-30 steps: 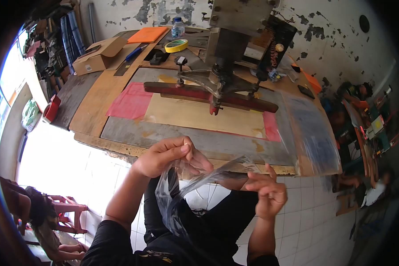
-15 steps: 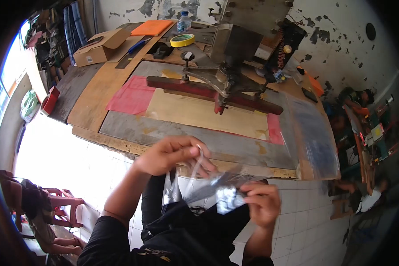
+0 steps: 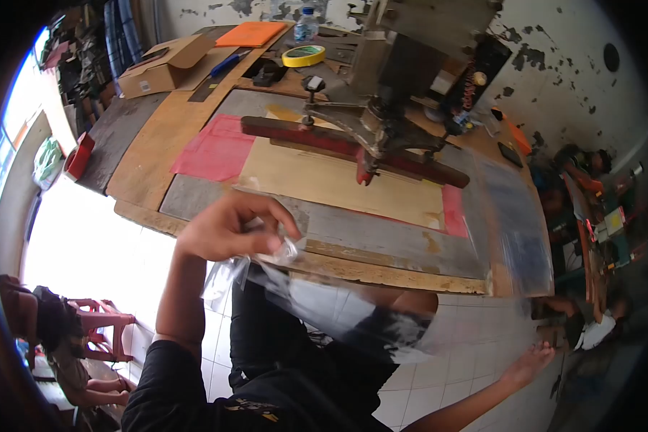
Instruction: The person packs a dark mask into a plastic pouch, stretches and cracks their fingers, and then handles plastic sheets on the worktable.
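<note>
Pinched in the fingers of my left hand [image 3: 241, 229] is a thin clear plastic film [image 3: 324, 306], bunched at the fingertips. It trails down and to the right across my lap, blurred by motion, and a loose crumpled flap hangs left below the hand. My right hand [image 3: 529, 366] is stretched far out to the right over the tiled floor, its fingers curled together. Whether it grips the film's far end I cannot make out. Just beyond my left hand is the bench edge [image 3: 381, 272].
A press with a red-edged bar [image 3: 360, 153] stands over a tan board [image 3: 331, 183] and pink sheets [image 3: 212, 147]. Clear sheets [image 3: 515, 216] overhang the bench's right side. Behind are a cardboard box [image 3: 158, 75], yellow tape [image 3: 303, 56] and a bottle [image 3: 307, 25]. Other people sit at both sides.
My right hand has swung far out to the right and down from beside the film. My left hand has shifted left, still pinching the film, which now spreads out longer between the hands.
</note>
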`<state>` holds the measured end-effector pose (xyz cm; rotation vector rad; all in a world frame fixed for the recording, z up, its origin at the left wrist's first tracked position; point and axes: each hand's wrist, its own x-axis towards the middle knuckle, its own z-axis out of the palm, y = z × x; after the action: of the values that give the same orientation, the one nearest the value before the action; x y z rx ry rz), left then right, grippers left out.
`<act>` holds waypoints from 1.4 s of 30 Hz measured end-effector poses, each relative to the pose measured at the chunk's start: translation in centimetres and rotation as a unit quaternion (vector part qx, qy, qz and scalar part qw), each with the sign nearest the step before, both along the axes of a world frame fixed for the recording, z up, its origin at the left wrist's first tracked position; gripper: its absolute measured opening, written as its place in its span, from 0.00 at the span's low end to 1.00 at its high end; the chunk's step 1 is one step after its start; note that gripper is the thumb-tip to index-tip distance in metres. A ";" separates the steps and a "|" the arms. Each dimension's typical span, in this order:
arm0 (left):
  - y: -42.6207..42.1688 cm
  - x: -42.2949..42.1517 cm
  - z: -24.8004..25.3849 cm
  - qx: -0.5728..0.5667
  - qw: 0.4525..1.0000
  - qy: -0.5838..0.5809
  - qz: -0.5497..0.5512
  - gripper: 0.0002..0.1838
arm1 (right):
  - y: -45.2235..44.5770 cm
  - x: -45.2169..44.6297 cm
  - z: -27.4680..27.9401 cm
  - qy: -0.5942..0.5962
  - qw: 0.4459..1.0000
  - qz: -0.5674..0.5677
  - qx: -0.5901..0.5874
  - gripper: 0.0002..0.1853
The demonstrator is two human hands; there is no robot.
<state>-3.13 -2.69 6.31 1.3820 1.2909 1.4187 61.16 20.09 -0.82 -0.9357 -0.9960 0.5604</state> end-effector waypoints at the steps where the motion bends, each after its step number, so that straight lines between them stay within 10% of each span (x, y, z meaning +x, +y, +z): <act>1: 0.0 0.1 0.4 -0.010 0.996 0.034 -0.082 0.17 | 0.2 1.6 -0.6 0.001 1.000 -0.006 -0.011 0.24; 6: 0.7 1.3 0.3 -0.036 0.989 0.047 -0.133 0.13 | 0.5 4.2 -2.5 -0.012 0.997 -0.064 -0.031 0.29; 8: 1.3 1.4 0.4 0.096 0.985 0.089 -0.112 0.07 | 1.3 7.3 -4.1 0.009 0.999 0.016 -0.032 0.46; 15: -0.1 4.8 2.4 0.294 0.871 0.384 0.089 0.07 | 1.1 15.8 -8.1 0.100 0.987 0.120 -0.021 0.35; 21: -0.8 5.6 2.0 0.409 0.786 0.436 0.159 0.13 | -3.1 10.3 -3.1 -0.095 0.980 -0.034 -0.174 0.25; 24: -0.4 6.8 2.3 0.446 0.750 0.467 0.144 0.12 | -5.5 1.1 -1.8 -0.203 0.965 0.164 -0.030 0.31; 28: -0.3 8.1 2.4 0.467 0.736 0.461 0.165 0.16 | -7.8 -18.1 0.9 -0.307 0.726 0.608 -0.095 0.46; 34: -3.5 7.8 1.9 0.432 0.682 0.532 0.254 0.18 | -9.5 -26.4 -9.2 -0.294 0.419 0.823 -0.246 0.37; 42: -6.2 4.5 -2.2 0.348 0.636 0.538 0.430 0.20 | -10.8 -26.0 -7.3 -0.083 0.365 0.860 -0.348 0.22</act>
<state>1.42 -8.94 4.08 2.5666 2.5996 1.8463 35.15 9.26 -8.16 -0.1509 -1.7395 2.9338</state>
